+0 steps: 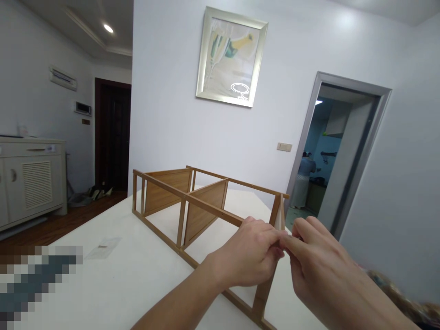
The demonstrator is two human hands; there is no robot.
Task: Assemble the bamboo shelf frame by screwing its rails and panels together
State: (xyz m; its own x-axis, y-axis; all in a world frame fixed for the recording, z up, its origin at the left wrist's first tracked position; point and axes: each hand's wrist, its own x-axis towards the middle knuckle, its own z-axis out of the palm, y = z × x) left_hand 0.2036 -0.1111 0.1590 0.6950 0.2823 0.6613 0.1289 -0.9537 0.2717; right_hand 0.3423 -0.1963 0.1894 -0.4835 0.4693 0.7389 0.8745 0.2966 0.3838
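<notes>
A brown wooden shelf unit (206, 206) lies on its side on a white table (113, 288). Its long rails run from the far left towards me, with flat panels set between them. My left hand (250, 252) is closed around the shelf's near right corner, thumb and fingertips pressed at the end of the upper rail. Close against it at the same corner is my right hand (316, 261), its fingers curled in a pinch. Whatever sits between the right fingertips is hidden. On the table to the left lies a small clear plastic bag (103, 247) with a tiny light-brown piece on it.
A person (305, 178) stands beyond the doorway at right. A white cabinet (34, 178) stands at far left, near a dark door (115, 133). A framed picture (232, 57) hangs on the wall. Brownish, shiny material (395, 293) shows at lower right.
</notes>
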